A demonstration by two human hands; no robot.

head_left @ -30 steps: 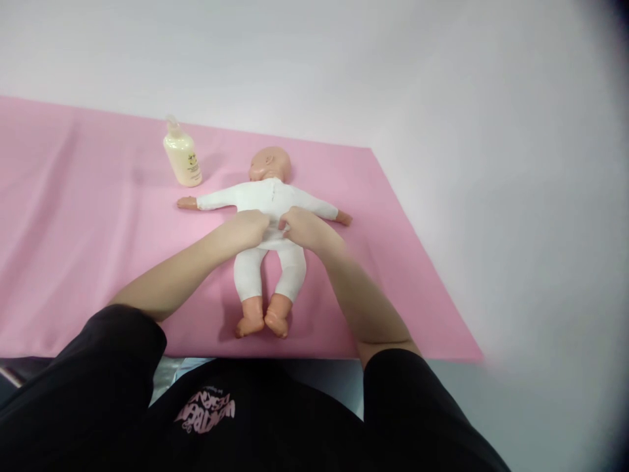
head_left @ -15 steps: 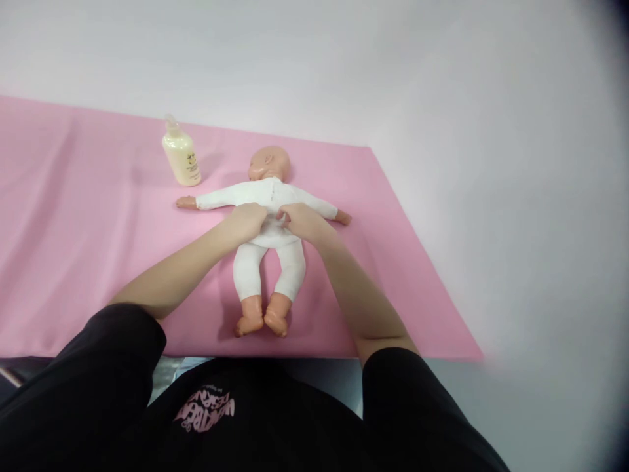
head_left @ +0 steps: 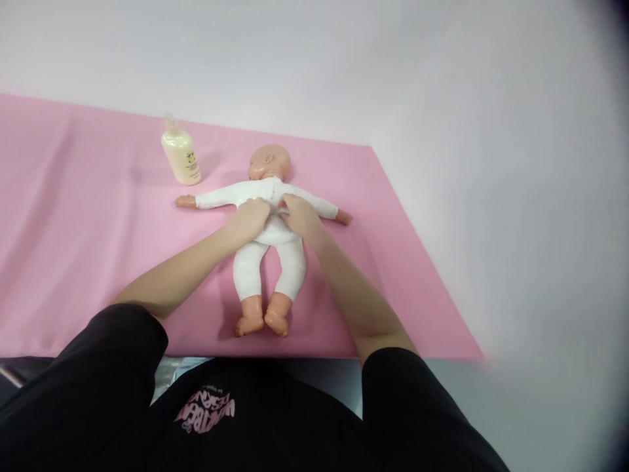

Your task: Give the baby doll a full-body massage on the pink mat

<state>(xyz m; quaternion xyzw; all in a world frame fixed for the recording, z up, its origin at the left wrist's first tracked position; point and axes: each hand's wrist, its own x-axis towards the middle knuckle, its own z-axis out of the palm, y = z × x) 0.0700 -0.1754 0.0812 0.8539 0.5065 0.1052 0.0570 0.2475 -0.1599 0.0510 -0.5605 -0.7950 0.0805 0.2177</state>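
A baby doll (head_left: 289, 265) in a white cloth suit lies on its front, with its head away from me and turned to the left. Its arms are spread wide and its bare feet point toward me. On the left side of the doll's back rests my left hand (head_left: 251, 219), closed, with fingertips gathering the cloth near the spine. Opposite it, my right hand (head_left: 301, 217) is curled, thumb and fingers pinching at the cloth on the right side. A small gap separates the two hands. The fingertips are partly hidden, mostly those of the left hand.
A pale yellow pump bottle (head_left: 181, 157) stands beyond the doll's left arm. Under everything lies a pink cloth (head_left: 98, 229) covering the table, its right edge slanting toward me. A plain pale wall or floor surrounds it.
Both hands have shifted slightly up the doll's back, toward its head. The fingers of my right hand have moved up a little more. The doll and bottle stay in place.
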